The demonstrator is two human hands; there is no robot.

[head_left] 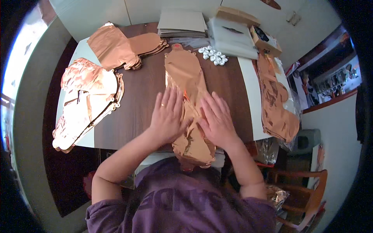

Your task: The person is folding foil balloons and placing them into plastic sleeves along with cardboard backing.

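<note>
A flat, uninflated rose-gold foil balloon point(184, 68) lies lengthwise in front of me, its near end hanging over the table's front edge. Small tabs stick out along its outline, and a red spot shows at its far tip. My left hand point(167, 114) rests flat on the balloon's left side, fingers stretched out, a ring on one of them. On the right side my right hand point(217, 120) lies with its fingers extended, also pressing on the foil. Between the hands the foil is creased, with a small orange-red strip point(185, 95) there.
Stacked foil balloons lie at the left point(87, 97) and far left point(110, 46); more foil point(274, 101) lies on the right. Along the back are grey cards point(182, 23), white rolled pieces point(213, 55), clear plastic bags point(233, 37) and a cardboard box point(268, 40). A wooden chair point(320, 186) stands at right.
</note>
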